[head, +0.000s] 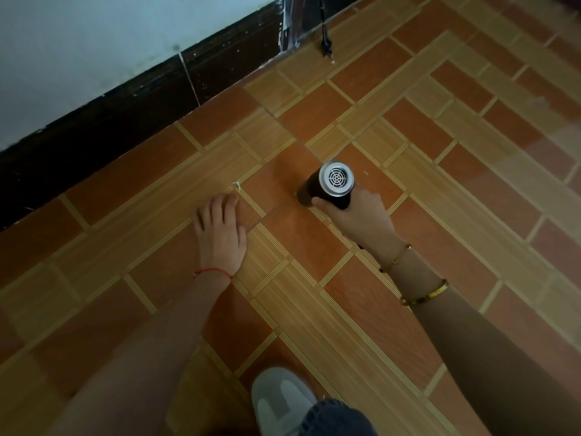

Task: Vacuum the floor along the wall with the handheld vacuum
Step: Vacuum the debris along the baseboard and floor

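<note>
Right hand point(361, 215) is gripping the handheld vacuum point(330, 187) by its dark body, fingers wrapped around it, silver grilled end facing up at the camera and nose angled down onto the tiled floor point(440, 184), mid-floor and well apart from the dark skirting point(125, 121) at the foot of the wall point(78, 42). Left hand point(220, 228) is lying flat and open on the tiles, holding nothing, just short of a small white scrap point(236, 185). A grey shoe point(279, 401) is showing at the floor's near edge.
</note>
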`<act>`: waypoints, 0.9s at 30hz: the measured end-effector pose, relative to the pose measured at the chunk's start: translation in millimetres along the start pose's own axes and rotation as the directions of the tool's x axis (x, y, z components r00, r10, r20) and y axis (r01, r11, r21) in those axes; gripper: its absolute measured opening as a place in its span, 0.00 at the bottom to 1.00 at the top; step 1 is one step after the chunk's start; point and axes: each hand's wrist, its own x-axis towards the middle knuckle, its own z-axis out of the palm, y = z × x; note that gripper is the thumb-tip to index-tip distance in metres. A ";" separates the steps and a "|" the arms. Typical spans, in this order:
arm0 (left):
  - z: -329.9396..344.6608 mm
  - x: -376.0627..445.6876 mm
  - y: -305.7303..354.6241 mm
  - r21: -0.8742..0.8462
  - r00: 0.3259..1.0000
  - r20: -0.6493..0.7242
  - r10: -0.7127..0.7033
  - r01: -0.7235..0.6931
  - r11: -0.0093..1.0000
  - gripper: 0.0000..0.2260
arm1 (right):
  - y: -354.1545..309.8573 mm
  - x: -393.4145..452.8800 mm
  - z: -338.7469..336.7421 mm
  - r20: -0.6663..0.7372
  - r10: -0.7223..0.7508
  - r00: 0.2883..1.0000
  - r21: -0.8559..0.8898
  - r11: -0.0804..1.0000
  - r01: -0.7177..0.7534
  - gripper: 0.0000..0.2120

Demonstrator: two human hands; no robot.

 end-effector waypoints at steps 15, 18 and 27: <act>-18.3 -30.0 -59.7 0.005 0.992 -0.038 -0.119 0.119 0.993 0.21 | -95.8 -9.7 48.3 0.006 -0.261 0.965 0.017 0.965 0.261 0.32; -25.4 -37.0 -78.7 -0.013 0.978 -0.084 -0.189 0.189 0.982 0.20 | -103.1 -0.9 48.8 -0.070 -0.224 0.972 0.031 0.974 0.226 0.35; -24.7 -51.8 -102.6 -0.011 0.961 -0.113 -0.251 0.251 0.968 0.20 | -118.8 15.7 52.5 -0.075 -0.181 0.981 0.079 0.979 0.187 0.33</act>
